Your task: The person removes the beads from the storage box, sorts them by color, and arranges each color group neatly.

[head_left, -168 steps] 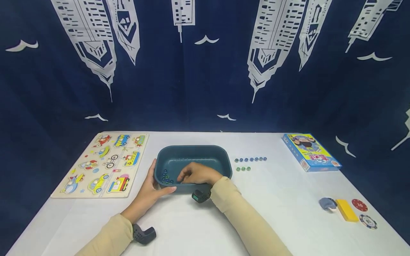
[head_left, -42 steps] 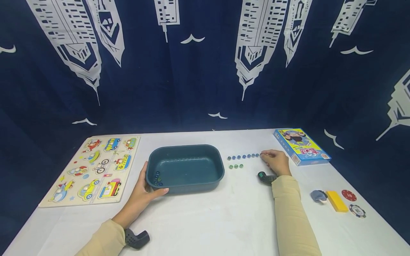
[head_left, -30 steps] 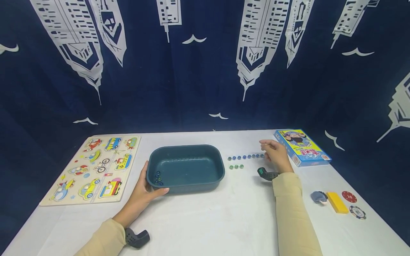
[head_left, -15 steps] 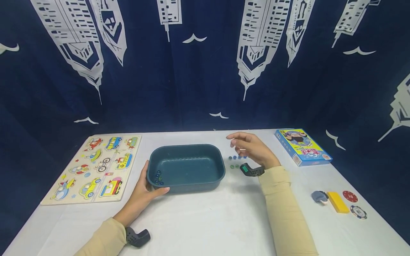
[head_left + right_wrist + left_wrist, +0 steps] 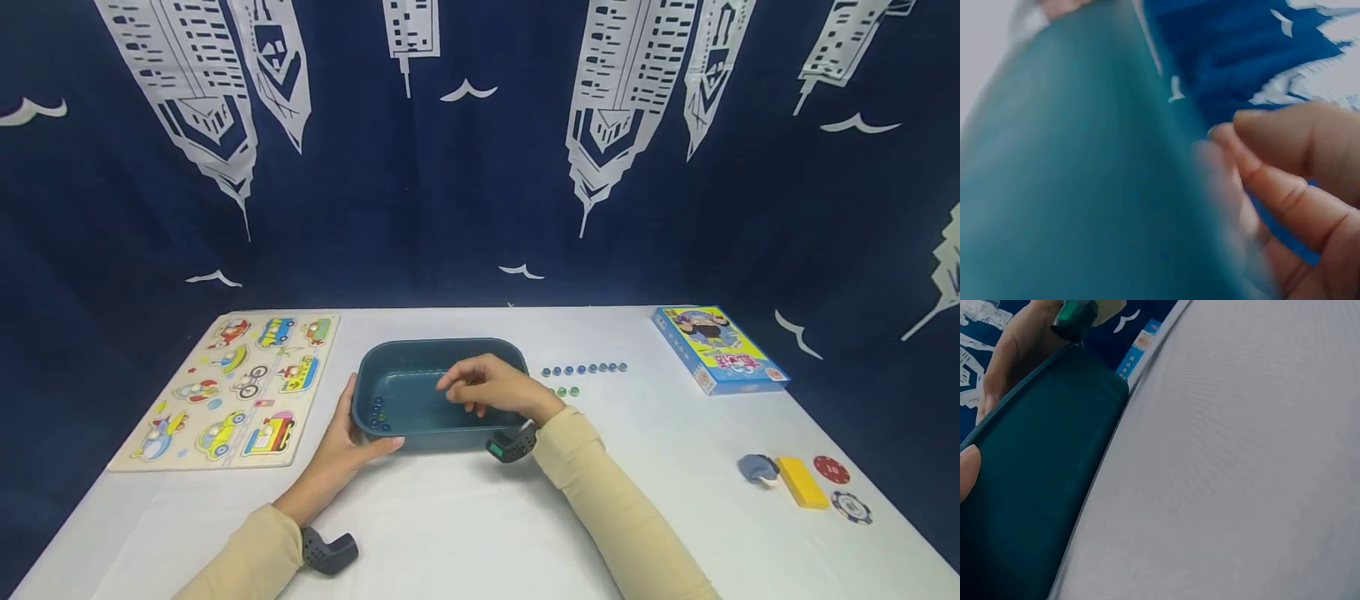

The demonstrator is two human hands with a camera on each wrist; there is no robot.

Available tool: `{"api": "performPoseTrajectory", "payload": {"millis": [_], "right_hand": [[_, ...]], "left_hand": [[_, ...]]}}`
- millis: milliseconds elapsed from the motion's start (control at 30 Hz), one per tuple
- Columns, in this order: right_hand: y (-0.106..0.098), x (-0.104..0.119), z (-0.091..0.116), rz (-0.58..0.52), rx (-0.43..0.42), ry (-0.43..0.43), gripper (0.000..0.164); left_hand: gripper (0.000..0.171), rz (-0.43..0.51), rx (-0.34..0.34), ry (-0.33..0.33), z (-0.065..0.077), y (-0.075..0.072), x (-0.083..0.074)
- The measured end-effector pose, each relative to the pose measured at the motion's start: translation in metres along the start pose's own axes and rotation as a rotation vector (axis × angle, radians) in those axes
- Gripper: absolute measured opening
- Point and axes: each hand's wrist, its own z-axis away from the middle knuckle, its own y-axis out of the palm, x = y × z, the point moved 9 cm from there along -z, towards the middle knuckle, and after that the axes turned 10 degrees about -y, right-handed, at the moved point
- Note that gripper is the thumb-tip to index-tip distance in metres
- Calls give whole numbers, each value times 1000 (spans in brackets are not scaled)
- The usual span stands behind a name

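Observation:
A dark teal plastic tub point(image 5: 446, 440) stands mid-table, with several small glass marbles point(image 5: 379, 416) in its near left corner. My left hand point(image 5: 337, 454) grips the tub's left end, thumb along the near side and fingers by the left wall. In the left wrist view only the thumb tip point(image 5: 969, 472) shows against the tub. Over the tub's right half hovers my right hand point(image 5: 502, 390), its fingers loosely bent with nothing visible between them. Right of the tub lies a row of several blue marbles point(image 5: 581, 369); nearer me are green marbles point(image 5: 573, 391), partly hidden by the right wrist.
A wooden picture puzzle board point(image 5: 225, 392) lies at the left. At the far right is a blue and yellow game box point(image 5: 720, 348). Closer, at the right edge, lie a grey-blue item point(image 5: 757, 470), a yellow block point(image 5: 802, 482), a red chip point(image 5: 832, 469) and a black-and-white chip point(image 5: 852, 507).
My right hand has released a marble at the right end of the blue row, lifted and moved left over the tub. The row is one marble longer. My left hand keeps its grip.

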Motion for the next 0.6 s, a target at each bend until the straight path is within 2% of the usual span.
{"api": "performPoseTrajectory", "payload": {"millis": [133, 300, 400, 600], "right_hand": [[25, 0, -14, 62, 43, 10, 23], [47, 1, -32, 157, 88, 12, 19], [56, -3, -40, 218, 116, 53, 17], [67, -12, -48, 316, 134, 150, 11]], "left_hand": [[122, -1, 3, 16, -1, 0, 0], [122, 1, 3, 36, -2, 0, -1], [121, 9, 11, 21, -3, 0, 1], [120, 41, 19, 30, -2, 2, 2]]}}
